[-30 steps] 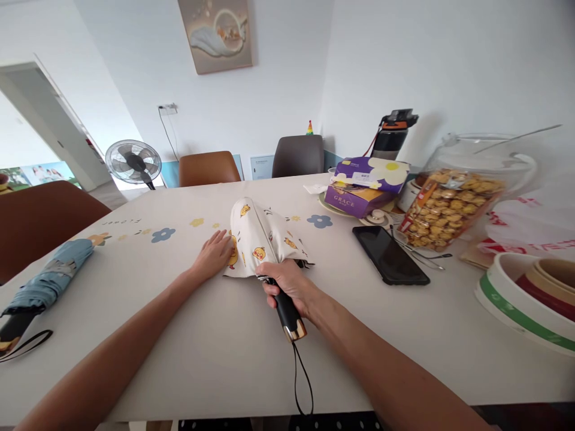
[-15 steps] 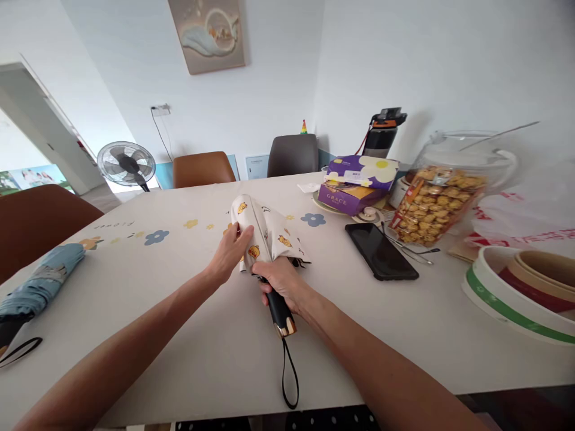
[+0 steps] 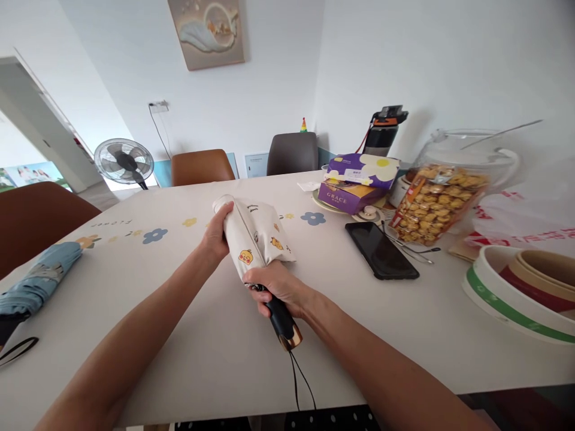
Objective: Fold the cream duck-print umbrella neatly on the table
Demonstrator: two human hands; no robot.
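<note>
A folded white umbrella point(image 3: 245, 230) printed with yellow ducks lies slanted in front of me, its canopy partly loose on the right. My right hand point(image 3: 278, 286) is wrapped round the lower canopy and the top of the black handle. A thin black wrist strap hangs from the gold-coloured handle end. My left hand point(image 3: 216, 236) grips the upper left side of the canopy near its tip, with most of its fingers hidden behind the fabric. Far to the left, a folded blue umbrella point(image 3: 47, 272) rests on the table.
A black phone point(image 3: 381, 251) lies on the white table point(image 3: 188, 359) to the right. Behind it are a purple box point(image 3: 348, 196), a tissue pack point(image 3: 363, 169), a dark bottle point(image 3: 381, 134) and a clear jug point(image 3: 442, 197) of snacks. Tape rolls point(image 3: 498, 293) sit at the right edge.
The white umbrella's tip has swung left, and its canopy has turned so that printed lettering shows. My left hand has moved up and left along it. My right hand keeps its grip.
</note>
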